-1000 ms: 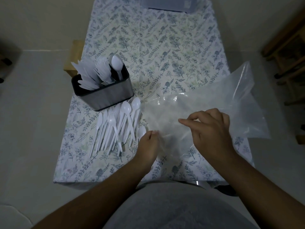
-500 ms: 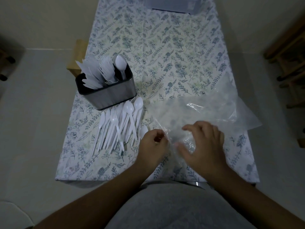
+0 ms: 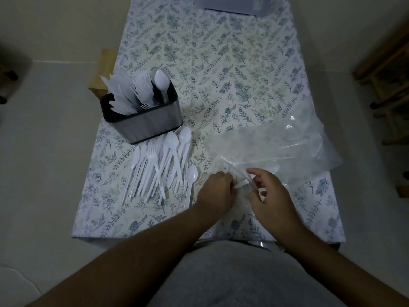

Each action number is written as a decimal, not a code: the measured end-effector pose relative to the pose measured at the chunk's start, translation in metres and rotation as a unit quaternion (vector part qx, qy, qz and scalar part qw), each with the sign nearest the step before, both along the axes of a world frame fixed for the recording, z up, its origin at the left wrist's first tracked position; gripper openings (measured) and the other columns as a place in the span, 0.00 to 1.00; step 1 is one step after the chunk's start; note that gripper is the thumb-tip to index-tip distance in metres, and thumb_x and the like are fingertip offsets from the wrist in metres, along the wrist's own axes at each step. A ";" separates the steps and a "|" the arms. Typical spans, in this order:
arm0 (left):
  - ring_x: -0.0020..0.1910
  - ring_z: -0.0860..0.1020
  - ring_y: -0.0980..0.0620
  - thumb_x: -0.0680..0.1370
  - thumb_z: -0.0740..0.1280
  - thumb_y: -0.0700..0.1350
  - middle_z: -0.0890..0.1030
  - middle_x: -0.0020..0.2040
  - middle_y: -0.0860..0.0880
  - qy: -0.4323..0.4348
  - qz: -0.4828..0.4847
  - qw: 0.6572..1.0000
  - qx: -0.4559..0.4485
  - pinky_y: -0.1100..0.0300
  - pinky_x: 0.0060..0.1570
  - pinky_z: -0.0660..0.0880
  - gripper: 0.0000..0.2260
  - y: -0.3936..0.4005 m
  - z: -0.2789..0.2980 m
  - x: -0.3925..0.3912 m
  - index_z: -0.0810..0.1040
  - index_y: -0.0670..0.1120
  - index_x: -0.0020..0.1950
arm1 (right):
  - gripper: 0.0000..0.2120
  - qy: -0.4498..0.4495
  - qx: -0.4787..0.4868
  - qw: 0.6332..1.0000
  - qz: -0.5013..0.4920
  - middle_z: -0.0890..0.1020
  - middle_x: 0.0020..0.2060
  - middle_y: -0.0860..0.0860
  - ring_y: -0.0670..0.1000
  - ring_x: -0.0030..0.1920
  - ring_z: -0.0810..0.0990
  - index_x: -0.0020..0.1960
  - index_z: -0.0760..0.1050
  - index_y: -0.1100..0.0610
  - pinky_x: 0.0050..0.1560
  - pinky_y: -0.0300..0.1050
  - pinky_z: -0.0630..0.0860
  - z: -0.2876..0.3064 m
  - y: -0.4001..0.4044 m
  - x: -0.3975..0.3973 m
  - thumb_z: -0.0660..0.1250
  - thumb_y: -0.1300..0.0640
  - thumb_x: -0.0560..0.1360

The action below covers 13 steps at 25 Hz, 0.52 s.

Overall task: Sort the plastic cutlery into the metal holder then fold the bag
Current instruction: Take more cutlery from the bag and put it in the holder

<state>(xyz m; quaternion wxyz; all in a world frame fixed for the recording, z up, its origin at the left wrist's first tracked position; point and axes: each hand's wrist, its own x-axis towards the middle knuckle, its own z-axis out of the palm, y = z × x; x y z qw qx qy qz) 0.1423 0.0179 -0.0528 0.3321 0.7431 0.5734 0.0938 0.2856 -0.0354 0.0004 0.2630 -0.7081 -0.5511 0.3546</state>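
A clear plastic bag [image 3: 276, 147] lies crumpled on the right half of the floral tablecloth [image 3: 221, 63]. My left hand [image 3: 215, 191] and my right hand [image 3: 270, 196] both pinch its near edge, close together. A metal holder [image 3: 146, 122] stands at the left, with white knives, forks and one spoon upright in it. Just in front of it lies a loose pile of white plastic cutlery [image 3: 159, 167], mostly spoons and forks. One spoon [image 3: 190, 180] lies apart, next to my left hand.
A grey box [image 3: 239, 5] sits at the far end of the table. A wooden stool [image 3: 104, 72] stands behind the holder off the left edge, and wooden furniture [image 3: 385, 69] stands at the right. The table's near edge is at my waist.
The bag, first spread and lifted at the right, has dropped onto the table. My right hand came back toward me and both hands closed together on the bag's near edge.
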 end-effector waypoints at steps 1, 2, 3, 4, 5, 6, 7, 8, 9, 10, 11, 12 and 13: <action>0.47 0.77 0.48 0.78 0.67 0.45 0.80 0.47 0.46 0.005 -0.003 1.000 0.001 0.53 0.48 0.77 0.06 0.001 0.000 -0.001 0.81 0.43 0.50 | 0.23 -0.021 0.003 1.000 0.015 0.78 0.56 0.45 0.43 0.56 0.76 0.71 0.72 0.46 0.52 0.39 0.75 -0.001 -0.001 0.001 0.66 0.61 0.78; 0.47 0.76 0.48 0.79 0.66 0.44 0.80 0.47 0.46 0.007 -0.005 1.000 0.005 0.54 0.48 0.77 0.07 0.000 0.002 -0.004 0.81 0.43 0.49 | 0.25 -0.050 0.013 0.998 0.034 0.77 0.56 0.45 0.44 0.57 0.74 0.73 0.71 0.47 0.54 0.41 0.75 -0.003 -0.001 0.003 0.65 0.62 0.78; 0.47 0.76 0.48 0.79 0.65 0.44 0.79 0.47 0.46 0.007 -0.006 1.000 0.009 0.55 0.47 0.76 0.07 -0.001 0.006 -0.011 0.80 0.43 0.49 | 0.26 -0.086 0.029 0.994 0.058 0.76 0.56 0.46 0.45 0.58 0.73 0.73 0.71 0.49 0.54 0.43 0.75 -0.005 0.001 0.007 0.66 0.63 0.77; 0.47 0.75 0.50 0.80 0.64 0.44 0.78 0.46 0.47 0.004 -0.005 1.000 0.014 0.58 0.46 0.74 0.07 -0.004 0.009 -0.021 0.80 0.43 0.49 | 0.27 -0.123 0.047 0.988 0.082 0.76 0.57 0.48 0.47 0.59 0.72 0.73 0.73 0.51 0.54 0.45 0.76 -0.008 0.004 0.011 0.66 0.65 0.76; 0.46 0.74 0.51 0.81 0.63 0.44 0.77 0.46 0.49 -0.003 0.001 1.000 0.014 0.60 0.45 0.72 0.07 -0.010 0.013 -0.034 0.78 0.44 0.48 | 0.27 -0.153 0.062 0.981 0.107 0.76 0.59 0.50 0.49 0.61 0.71 0.72 0.75 0.52 0.54 0.47 0.77 -0.012 0.008 0.017 0.66 0.68 0.74; 0.46 0.73 0.53 0.82 0.62 0.44 0.76 0.45 0.51 -0.009 0.015 1.000 0.007 0.62 0.44 0.70 0.06 -0.019 0.017 -0.050 0.77 0.46 0.47 | 0.27 -0.170 0.066 0.975 0.125 0.75 0.63 0.52 0.51 0.64 0.70 0.70 0.77 0.54 0.55 0.48 0.78 -0.015 0.012 0.022 0.66 0.70 0.73; 0.45 0.72 0.54 0.82 0.61 0.44 0.75 0.45 0.52 -0.011 0.037 0.999 -0.006 0.63 0.45 0.70 0.06 -0.030 0.021 -0.068 0.75 0.48 0.47 | 0.27 -0.181 0.056 0.972 0.139 0.74 0.67 0.53 0.52 0.67 0.68 0.67 0.79 0.55 0.56 0.48 0.78 -0.019 0.017 0.028 0.66 0.72 0.72; 0.45 0.73 0.55 0.83 0.61 0.44 0.74 0.45 0.53 -0.010 0.068 0.997 -0.029 0.63 0.45 0.71 0.07 -0.042 0.024 -0.085 0.74 0.50 0.46 | 0.27 -0.189 0.032 0.970 0.149 0.72 0.71 0.53 0.53 0.71 0.66 0.66 0.81 0.56 0.58 0.48 0.77 -0.023 0.021 0.035 0.65 0.74 0.71; 0.45 0.73 0.56 0.83 0.61 0.44 0.74 0.45 0.53 -0.014 0.104 0.993 -0.055 0.63 0.44 0.71 0.07 -0.054 0.025 -0.101 0.73 0.51 0.45 | 0.26 -0.194 -0.004 0.967 0.164 0.70 0.74 0.52 0.53 0.73 0.63 0.64 0.81 0.56 0.61 0.47 0.74 -0.026 0.026 0.042 0.64 0.75 0.71; 0.43 0.73 0.57 0.82 0.61 0.43 0.74 0.44 0.53 -0.026 0.141 0.987 -0.072 0.64 0.42 0.70 0.08 -0.066 0.024 -0.114 0.72 0.52 0.44 | 0.26 -0.195 -0.046 0.963 0.183 0.69 0.76 0.50 0.53 0.75 0.62 0.63 0.82 0.56 0.64 0.47 0.72 -0.028 0.030 0.047 0.64 0.75 0.71; 0.42 0.73 0.57 0.82 0.62 0.42 0.74 0.42 0.53 -0.041 0.176 0.981 -0.075 0.65 0.40 0.68 0.09 -0.076 0.022 -0.124 0.72 0.53 0.43 | 0.23 -0.197 -0.083 0.957 0.197 0.70 0.75 0.48 0.53 0.76 0.63 0.60 0.83 0.54 0.67 0.48 0.69 -0.027 0.032 0.049 0.64 0.72 0.71; 0.41 0.73 0.56 0.82 0.62 0.42 0.74 0.41 0.52 -0.055 0.209 0.974 -0.073 0.65 0.38 0.67 0.10 -0.082 0.021 -0.129 0.71 0.53 0.43 | 0.17 -0.221 -0.097 0.949 0.202 0.74 0.72 0.47 0.52 0.74 0.67 0.55 0.84 0.51 0.66 0.48 0.68 -0.024 0.032 0.048 0.66 0.66 0.72; 0.39 0.73 0.55 0.82 0.62 0.42 0.75 0.40 0.51 -0.067 0.242 0.965 -0.069 0.65 0.36 0.66 0.09 -0.083 0.021 -0.130 0.72 0.53 0.43 | 0.09 -0.266 -0.073 0.941 0.193 0.80 0.64 0.45 0.52 0.67 0.73 0.47 0.83 0.50 0.62 0.49 0.69 -0.017 0.032 0.044 0.67 0.58 0.71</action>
